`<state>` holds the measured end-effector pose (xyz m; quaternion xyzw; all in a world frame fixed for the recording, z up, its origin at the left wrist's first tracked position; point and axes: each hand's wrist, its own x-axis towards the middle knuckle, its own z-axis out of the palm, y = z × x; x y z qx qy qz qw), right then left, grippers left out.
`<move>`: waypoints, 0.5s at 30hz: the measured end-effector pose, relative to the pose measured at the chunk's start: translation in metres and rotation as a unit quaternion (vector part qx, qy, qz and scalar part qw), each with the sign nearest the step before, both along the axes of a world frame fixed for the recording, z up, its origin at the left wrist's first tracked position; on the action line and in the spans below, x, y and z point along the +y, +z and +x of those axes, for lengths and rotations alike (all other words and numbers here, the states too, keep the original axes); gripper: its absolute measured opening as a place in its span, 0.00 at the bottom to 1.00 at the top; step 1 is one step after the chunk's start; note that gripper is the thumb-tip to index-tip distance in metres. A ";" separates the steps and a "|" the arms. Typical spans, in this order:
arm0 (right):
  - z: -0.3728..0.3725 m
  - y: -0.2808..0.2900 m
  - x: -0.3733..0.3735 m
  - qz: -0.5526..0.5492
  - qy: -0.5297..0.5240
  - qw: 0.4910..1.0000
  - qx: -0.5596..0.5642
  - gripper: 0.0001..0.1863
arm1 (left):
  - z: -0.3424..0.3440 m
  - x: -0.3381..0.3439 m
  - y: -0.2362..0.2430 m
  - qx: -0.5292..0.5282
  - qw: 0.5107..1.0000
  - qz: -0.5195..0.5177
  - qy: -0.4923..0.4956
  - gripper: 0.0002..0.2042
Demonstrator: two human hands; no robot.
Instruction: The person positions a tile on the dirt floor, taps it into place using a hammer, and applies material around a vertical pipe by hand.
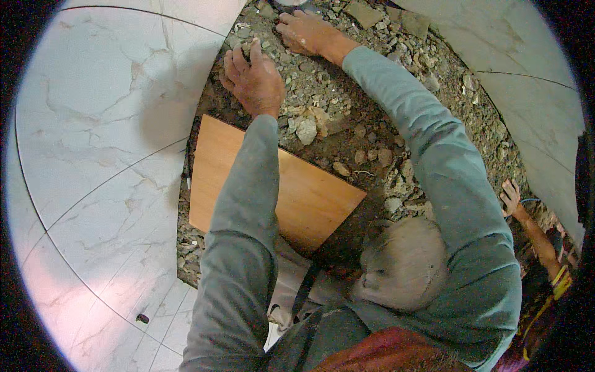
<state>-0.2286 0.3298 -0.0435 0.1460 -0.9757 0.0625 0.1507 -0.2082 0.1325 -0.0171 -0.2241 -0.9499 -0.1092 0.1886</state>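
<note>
Rubble strip: loose bed (pixel 322 90) of grey and brown stones, chips and dark earth; uneven and dusty, with coarse and fine pieces mixed; lies in the gap between pale tiles (pixel 102 118) on the person's left and a greyish slab (pixel 520 40) on the right
Pale stone: angular, off-white lump (pixel 306 131), larger than most pieces around it; sits on the rubble between the left hand and the board
Left hand: palm down (pixel 257 82) over the rubble beside the tile edge; fingers bent and spread apart; contact with the stones cannot be told
Right hand: at the far end of the strip (pixel 308 34); fingers bent; whether they grip anything cannot be told
Round object: pale, beside the right hand's fingers (pixel 290 2); cut by the upper edge, kind unclear
Board: flat, orange-brown, wood-grained (pixel 316 195); lies over the rubble beneath the left forearm
Co-worker: another person's hand (pixel 511 198) at the strip's right side
</note>
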 end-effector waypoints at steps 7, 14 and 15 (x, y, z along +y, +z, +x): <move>0.004 -0.017 -0.006 -0.042 -0.014 0.999 -0.011 0.22 | 0.002 0.002 0.005 -0.031 0.999 -0.017 0.012 0.23; -0.014 0.043 0.000 0.023 0.002 0.995 -0.101 0.13 | 0.002 0.000 0.004 0.017 1.000 -0.021 0.002 0.21; -0.008 0.055 0.012 0.008 0.056 0.995 -0.076 0.14 | 0.001 0.001 0.003 -0.008 1.000 0.002 0.014 0.20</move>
